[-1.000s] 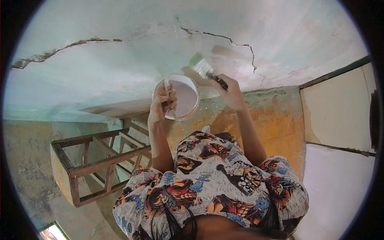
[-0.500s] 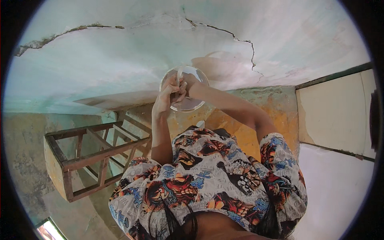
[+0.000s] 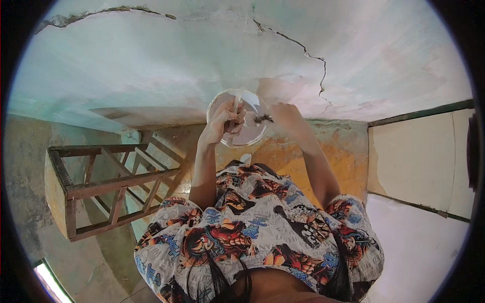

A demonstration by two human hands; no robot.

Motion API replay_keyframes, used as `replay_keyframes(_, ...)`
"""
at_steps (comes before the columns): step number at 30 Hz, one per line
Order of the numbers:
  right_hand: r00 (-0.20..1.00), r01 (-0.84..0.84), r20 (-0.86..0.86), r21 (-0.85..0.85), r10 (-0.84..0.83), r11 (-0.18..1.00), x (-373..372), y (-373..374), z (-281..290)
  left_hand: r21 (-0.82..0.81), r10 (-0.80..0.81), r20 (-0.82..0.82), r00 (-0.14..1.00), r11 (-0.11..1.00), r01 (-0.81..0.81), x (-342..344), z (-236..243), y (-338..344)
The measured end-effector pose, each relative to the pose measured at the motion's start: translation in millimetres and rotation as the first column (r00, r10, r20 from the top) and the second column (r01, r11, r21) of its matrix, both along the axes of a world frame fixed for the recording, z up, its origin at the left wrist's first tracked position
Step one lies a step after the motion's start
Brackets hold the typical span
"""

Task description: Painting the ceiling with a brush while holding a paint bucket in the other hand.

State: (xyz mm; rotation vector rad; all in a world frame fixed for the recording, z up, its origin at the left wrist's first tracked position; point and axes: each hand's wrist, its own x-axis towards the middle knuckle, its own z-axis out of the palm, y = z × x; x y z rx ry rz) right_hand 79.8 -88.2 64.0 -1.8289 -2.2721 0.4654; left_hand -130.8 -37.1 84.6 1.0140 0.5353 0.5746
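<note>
In front of my chest hangs a round, pale bucket [image 3: 210,112], its open mouth facing up. A light handle band [image 3: 237,96] crosses its top. My left hand [image 3: 227,121] is closed around this handle over the bucket's mouth. My right hand [image 3: 287,118], a little smeared by motion, is a fist just right of the rim. From it a brush with dark bristles [image 3: 262,119] points left over the bucket. Most of the brush's grip is hidden inside the fist. The bucket's contents look pale, but I cannot tell what they are.
Ahead rises a pale green-white wall [image 3: 202,55] with long dark cracks, orange-yellow at its lower part. A wooden frame with open slats [image 3: 121,189] stands at the left. A cream panel [image 3: 419,156] with dark edging is on the right.
My right hand has come away from the left hand and moved right, past the rim, uncovering the brush's dark bristles. My left hand keeps the handle. The view has shifted slightly.
</note>
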Motion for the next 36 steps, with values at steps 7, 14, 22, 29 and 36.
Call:
replay_keyframes(7,0.931,0.311,-0.177,-0.068,-0.318,0.948,16.5,-57.6,37.7,-0.052,0.065,-0.038,0.997,0.996,-0.067,12.5,-2.6,1.6)
replay_keyframes(14,0.892,0.359,-0.282,-0.032,-0.353,0.933,32.7,-59.5,51.2,-0.031,0.022,-0.065,0.998,0.999,-0.024,24.1,-7.7,19.3)
replay_keyframes(22,0.881,0.424,-0.316,0.196,-0.352,0.884,29.0,-63.2,65.0,-0.028,0.075,-0.084,0.994,0.997,-0.077,19.1,-0.9,27.7)
replay_keyframes(29,0.815,0.431,-0.495,0.167,-0.302,0.887,-11.9,-92.0,-14.5,-0.024,0.066,-0.075,0.995,0.997,-0.068,17.3,-8.8,21.1)
replay_keyframes(36,0.761,0.533,-0.518,0.155,-0.391,0.832,-27.5,-113.3,-50.4,-0.126,-0.008,-0.08,0.997,0.992,-0.002,21.9,-2.5,15.1)
